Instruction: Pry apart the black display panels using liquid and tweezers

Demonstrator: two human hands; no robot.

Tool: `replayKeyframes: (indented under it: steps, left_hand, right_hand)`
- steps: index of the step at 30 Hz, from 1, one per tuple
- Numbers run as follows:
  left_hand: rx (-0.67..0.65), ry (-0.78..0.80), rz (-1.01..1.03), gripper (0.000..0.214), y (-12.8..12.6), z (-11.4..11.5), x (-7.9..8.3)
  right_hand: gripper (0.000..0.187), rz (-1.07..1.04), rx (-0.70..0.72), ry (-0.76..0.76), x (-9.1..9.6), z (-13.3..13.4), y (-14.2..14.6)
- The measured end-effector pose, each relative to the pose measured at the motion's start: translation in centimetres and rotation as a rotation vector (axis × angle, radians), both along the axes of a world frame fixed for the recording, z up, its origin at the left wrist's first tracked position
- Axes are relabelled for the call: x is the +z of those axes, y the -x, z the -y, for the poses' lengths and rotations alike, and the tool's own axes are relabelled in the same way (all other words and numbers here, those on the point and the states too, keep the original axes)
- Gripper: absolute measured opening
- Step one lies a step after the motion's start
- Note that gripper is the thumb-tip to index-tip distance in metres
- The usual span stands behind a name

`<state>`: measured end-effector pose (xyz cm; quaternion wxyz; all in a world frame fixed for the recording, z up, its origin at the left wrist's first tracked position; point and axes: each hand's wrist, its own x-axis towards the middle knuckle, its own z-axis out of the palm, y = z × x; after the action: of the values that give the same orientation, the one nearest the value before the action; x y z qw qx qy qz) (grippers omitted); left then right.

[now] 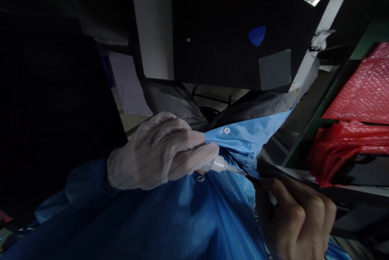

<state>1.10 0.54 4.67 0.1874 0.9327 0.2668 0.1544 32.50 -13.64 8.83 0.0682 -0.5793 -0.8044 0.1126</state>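
A small whitish bottle [219,163] with a thin tapering tip [235,169] sits in the gloved left hand [164,152], mostly hidden. It lies aslant, pointing toward the right hand [300,211].

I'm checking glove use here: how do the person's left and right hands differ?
The left hand wears a pale, striped glove; the right hand is bare. The left hand holds a pale, thin-tipped applicator, while what the right hand grips, if anything, is too dark to tell. The applicator's tip points away from the left hand, toward the right hand. Both hands are curled.
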Motion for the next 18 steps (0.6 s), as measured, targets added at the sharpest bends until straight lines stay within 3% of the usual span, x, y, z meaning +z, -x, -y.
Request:
replayKeyframes:
  steps: [11,18]
  left_hand:
    - [0.019,-0.017,-0.009,0.028,0.1,-0.02,-0.24]
    - [0.017,-0.032,0.009,0.016,-0.01,-0.23,-0.06]
  right_hand:
    - [0.041,-0.007,0.005,0.005,0.01,-0.24,0.25]
    - [0.045,-0.047,-0.054,0.051,0.1,0.18,0.26]
